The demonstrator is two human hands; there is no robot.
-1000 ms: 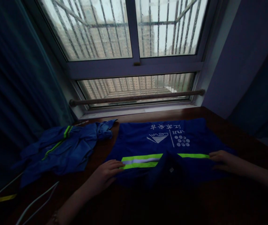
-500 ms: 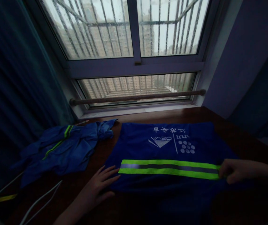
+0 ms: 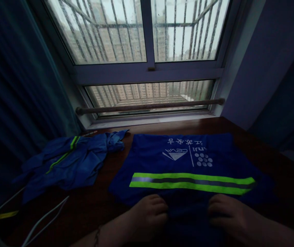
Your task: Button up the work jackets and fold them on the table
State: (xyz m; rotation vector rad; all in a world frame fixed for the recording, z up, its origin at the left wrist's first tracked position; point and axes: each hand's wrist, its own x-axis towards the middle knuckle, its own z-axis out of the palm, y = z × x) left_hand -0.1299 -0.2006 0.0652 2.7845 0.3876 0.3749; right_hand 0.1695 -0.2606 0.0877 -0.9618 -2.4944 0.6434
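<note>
A blue work shirt [image 3: 152,157] lies spread on the dark wooden surface, its white lettering and logos upside down to me. A yellow-green and grey reflective strip [image 3: 188,183] runs across it. Below the strip's left half, my left hand [image 3: 150,212] is closed with curled fingers on the shirt's near part. My right hand [image 3: 225,212] is likewise closed on the fabric, below the strip's right half and a little apart from the left. The cloth between and below the hands is very dark, so the pinched folds are hard to make out.
To the left lies a second, crumpled blue garment [image 3: 85,161] with yellow-green piping. White cords [image 3: 46,219] and a yellow strip [image 3: 6,215] are at the lower left. Behind the wooden surface [image 3: 188,125] stand a barred window [image 3: 149,41] and a horizontal rail [image 3: 149,107]. A curtain [image 3: 33,68] hangs at left.
My left hand has moved right from lying flat at the shirt's left side and has closed. My right hand has left the strip's right end and come inward and nearer; that end now lies extended.
</note>
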